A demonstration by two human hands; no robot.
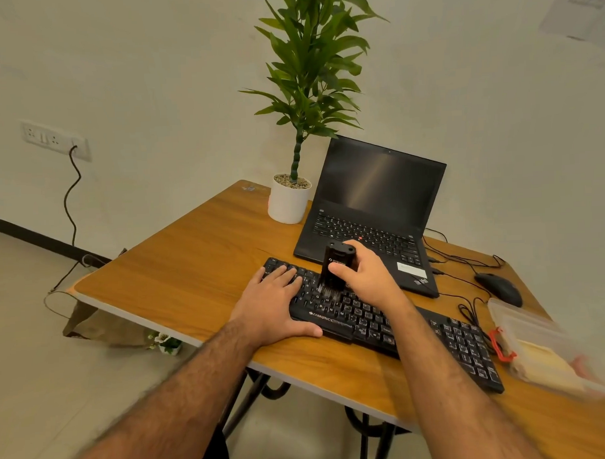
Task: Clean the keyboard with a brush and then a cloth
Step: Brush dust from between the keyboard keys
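Black bristles of the brush [336,269], gripped by the right hand [368,278], blur over the keyboard [400,325]; the flat left hand [274,306] hides its corner keys.

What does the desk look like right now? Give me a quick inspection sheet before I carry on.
Surface: wooden table, bare on its left part.
Job's things: black keyboard lies near the front edge; brush stands upright, bristles on the keys. Cloth: nothing seen.
Clutter: open laptop, potted plant, mouse, plastic box at the right.
Hands: left hand rests flat on the keyboard's left end; right hand grips the brush.
Cables: black wires beside the mouse; a cord hangs from the wall socket.
Surroundings: pale wall, tiled floor.
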